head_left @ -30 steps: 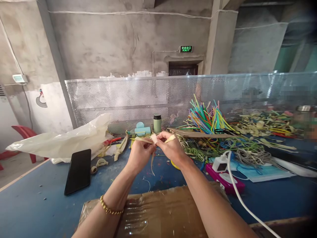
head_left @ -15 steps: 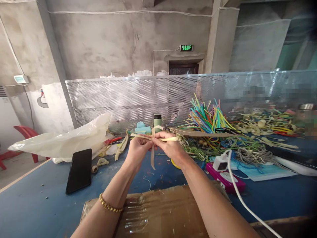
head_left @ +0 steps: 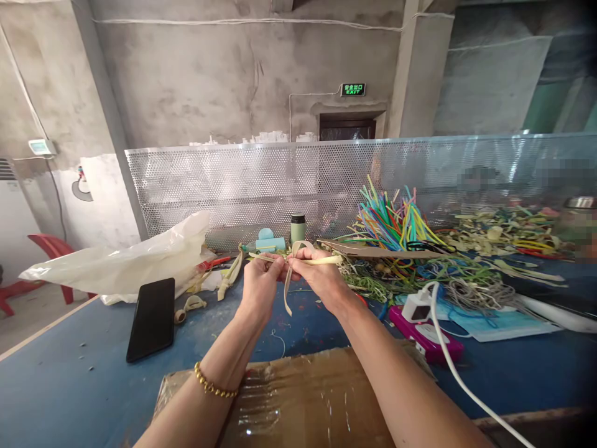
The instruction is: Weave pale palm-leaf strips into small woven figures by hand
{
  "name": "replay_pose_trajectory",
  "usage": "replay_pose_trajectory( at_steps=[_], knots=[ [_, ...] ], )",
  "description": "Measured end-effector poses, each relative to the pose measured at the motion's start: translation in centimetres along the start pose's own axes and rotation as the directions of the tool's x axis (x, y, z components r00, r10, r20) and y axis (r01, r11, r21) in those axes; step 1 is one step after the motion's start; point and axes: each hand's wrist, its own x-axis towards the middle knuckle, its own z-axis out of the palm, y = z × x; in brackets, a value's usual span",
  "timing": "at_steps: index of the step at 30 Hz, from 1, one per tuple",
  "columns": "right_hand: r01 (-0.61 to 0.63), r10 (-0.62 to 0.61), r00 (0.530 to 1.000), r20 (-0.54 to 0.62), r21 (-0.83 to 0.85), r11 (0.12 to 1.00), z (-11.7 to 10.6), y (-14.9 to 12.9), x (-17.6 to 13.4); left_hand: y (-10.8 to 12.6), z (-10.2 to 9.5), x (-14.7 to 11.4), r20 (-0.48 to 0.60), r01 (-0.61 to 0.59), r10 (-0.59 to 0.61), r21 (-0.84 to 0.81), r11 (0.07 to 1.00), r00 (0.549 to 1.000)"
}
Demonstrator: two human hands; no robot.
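Both hands are raised above the middle of the blue table. My left hand (head_left: pixel 261 280) pinches a pale yellow strip near its left end. My right hand (head_left: pixel 319 274) is closed on the same material, where a pale flat strip (head_left: pixel 288 292) loops over and hangs down between the hands. A stiffer yellow length (head_left: pixel 326 260) sticks out to the right past my right fingers. How the strips cross is partly hidden by the fingers. Below my forearms lies a brown cardboard sheet (head_left: pixel 308 398) covered with clear tape.
A black phone (head_left: pixel 152 319) and a plastic bag (head_left: pixel 130 255) lie left. Behind my hands stands a green bottle (head_left: pixel 297 229). Colourful strips (head_left: pixel 392 218) are heaped right, near a magenta box (head_left: pixel 425 333) with a white charger (head_left: pixel 420 305) and cable. A perforated metal panel (head_left: pixel 242 180) borders the back.
My left hand has shifted slightly away from my right, opening a small gap between the fingertips. The hanging strip end has swung a little, and the view has moved slightly.
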Motion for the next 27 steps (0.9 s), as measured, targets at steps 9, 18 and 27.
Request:
replay_pose_trajectory(
  at_steps=[9,18,27],
  knots=[
    [0.006,-0.007,1.0,0.014,0.036,0.999,0.2,-0.3,-0.1,0.1,0.4,-0.1,-0.028,0.032,-0.032,0.016,0.999,0.999],
    [-0.022,0.008,0.991,-0.134,-0.103,0.994,-1.2,-0.1,0.4,0.8,0.1,-0.2,0.147,0.125,-0.116,-0.06,0.99,0.982],
    [0.009,-0.009,0.999,-0.031,-0.017,1.0,-1.1,-0.2,0.2,1.3,0.0,-0.2,0.237,0.303,-0.264,-0.147,0.942,0.935]
  ],
)
